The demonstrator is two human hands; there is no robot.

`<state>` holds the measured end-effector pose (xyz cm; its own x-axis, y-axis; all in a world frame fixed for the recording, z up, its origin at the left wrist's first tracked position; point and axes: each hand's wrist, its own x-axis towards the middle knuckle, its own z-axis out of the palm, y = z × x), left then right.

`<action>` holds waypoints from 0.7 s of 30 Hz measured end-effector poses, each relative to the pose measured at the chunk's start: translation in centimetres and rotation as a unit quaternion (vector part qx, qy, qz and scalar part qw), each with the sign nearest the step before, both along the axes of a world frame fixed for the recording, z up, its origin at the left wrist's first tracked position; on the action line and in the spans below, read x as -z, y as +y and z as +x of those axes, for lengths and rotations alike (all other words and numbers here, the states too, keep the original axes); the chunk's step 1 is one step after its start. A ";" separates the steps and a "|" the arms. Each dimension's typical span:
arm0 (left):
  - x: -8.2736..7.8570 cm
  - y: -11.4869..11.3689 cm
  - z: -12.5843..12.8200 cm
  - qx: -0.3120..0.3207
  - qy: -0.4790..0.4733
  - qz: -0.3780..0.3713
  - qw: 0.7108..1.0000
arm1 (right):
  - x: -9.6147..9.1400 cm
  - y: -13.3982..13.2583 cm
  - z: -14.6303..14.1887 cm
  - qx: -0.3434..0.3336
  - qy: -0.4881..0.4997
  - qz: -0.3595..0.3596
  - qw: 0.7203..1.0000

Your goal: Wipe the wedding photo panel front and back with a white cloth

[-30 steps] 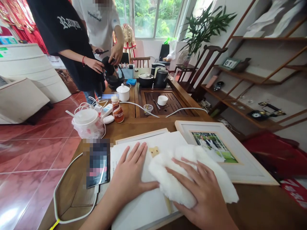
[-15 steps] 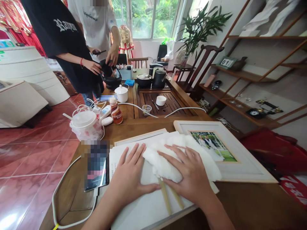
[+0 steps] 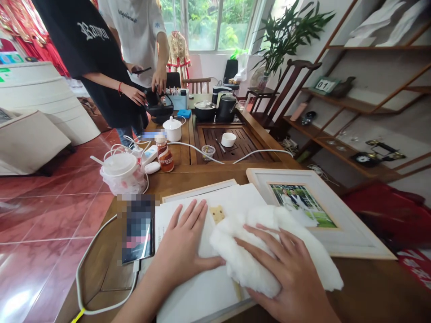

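My left hand [image 3: 183, 251] lies flat on a white board [image 3: 198, 298], fingers spread and holding nothing, its thumb tip by the edge of some fluffy white cotton wadding [image 3: 247, 260]. Over that wadding my right hand [image 3: 289, 267] is curled, gripping it with the fingers on top and the thumb at the near side. A small tan piece [image 3: 217, 214] with two dark round spots and pointed corners pokes out beyond the wadding. Nearer me, a narrow tan strip [image 3: 238, 290] shows below it. The wadding hides whatever lies between the two.
A framed photo [image 3: 350, 215] lies to the right. On the left are a charging phone [image 3: 138, 233], a bagged white tub [image 3: 119, 168] and a brown-labelled bottle [image 3: 165, 154]. Behind sits a tea tray [image 3: 245, 154] with a cup [image 3: 228, 139]. Two people stand at the far left.
My right hand has moved right and toward me, dragging the wadding with it. The spotted tan end is now uncovered; the second tan strip is hidden. My left hand stays nearly still.
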<state>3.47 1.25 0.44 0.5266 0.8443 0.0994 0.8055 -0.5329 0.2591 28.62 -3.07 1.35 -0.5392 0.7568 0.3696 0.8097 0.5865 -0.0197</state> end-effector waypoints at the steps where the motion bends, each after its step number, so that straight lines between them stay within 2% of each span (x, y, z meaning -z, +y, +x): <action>1: 0.0 0.0 0.0 0.002 -0.003 0.000 1.000 | 0.0 0.5 -0.2 0.005 0.004 0.000 1.000; 7: -0.2 -0.1 -0.1 0.004 -0.032 0.016 0.999 | -0.2 3.9 -2.1 0.040 0.022 0.000 0.999; 10: -0.3 -0.2 0.0 -0.002 -0.032 0.016 0.999 | -0.3 4.5 -2.6 0.050 0.023 -0.006 0.998; 13: -0.3 -0.2 0.0 -0.009 -0.024 0.008 1.000 | -0.2 3.9 -2.4 0.044 0.019 -0.003 0.999; 21: 0.0 -0.1 -0.1 -0.017 -0.007 -0.004 1.000 | 0.2 -0.2 -0.1 -0.004 -0.021 0.034 0.999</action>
<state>3.41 1.11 0.43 0.4968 0.8621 0.0996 0.8192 -0.5038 0.2742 28.54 -3.26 1.16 -0.5608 0.7266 0.3969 0.8047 0.5911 0.0550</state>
